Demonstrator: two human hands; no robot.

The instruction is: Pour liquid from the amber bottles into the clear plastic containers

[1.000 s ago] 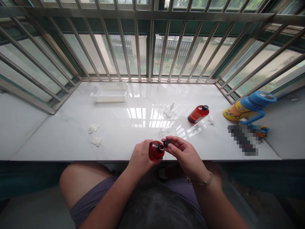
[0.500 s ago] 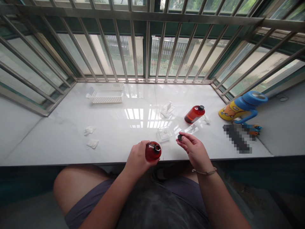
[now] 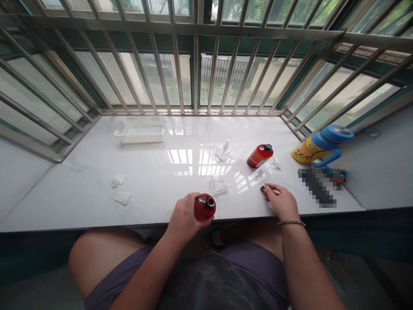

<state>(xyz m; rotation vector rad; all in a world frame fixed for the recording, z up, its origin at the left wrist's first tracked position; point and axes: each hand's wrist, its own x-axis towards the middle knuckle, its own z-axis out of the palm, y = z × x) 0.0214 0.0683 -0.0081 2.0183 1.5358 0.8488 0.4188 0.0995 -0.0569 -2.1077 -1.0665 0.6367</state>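
My left hand [image 3: 186, 212] is wrapped round a red bottle [image 3: 204, 209] at the front edge of the counter. The bottle's mouth is uncapped and faces up toward me. Between the fingertips of my right hand [image 3: 281, 199] is a small black bottle cap [image 3: 263, 189], low over the counter or touching it; I cannot tell which. Behind that hand a second red bottle [image 3: 259, 157] with a black cap leans or lies at a slant. Two clear plastic pieces, a square container [image 3: 220, 184] and one with an upright nozzle-like part [image 3: 224, 150], sit left of it.
A white perforated basket [image 3: 142, 137] stands at the back left. Two crumpled white tissues [image 3: 123, 198] lie on the left. On the right are a blue and yellow flask [image 3: 319, 146] and a blurred-out dark item [image 3: 318, 188]. Metal bars [image 3: 193, 82] close off the window behind.
My right hand has moved right and slightly down with the cap, away from the bottle in my left hand. The left hand keeps its grip. The view has shifted slightly.
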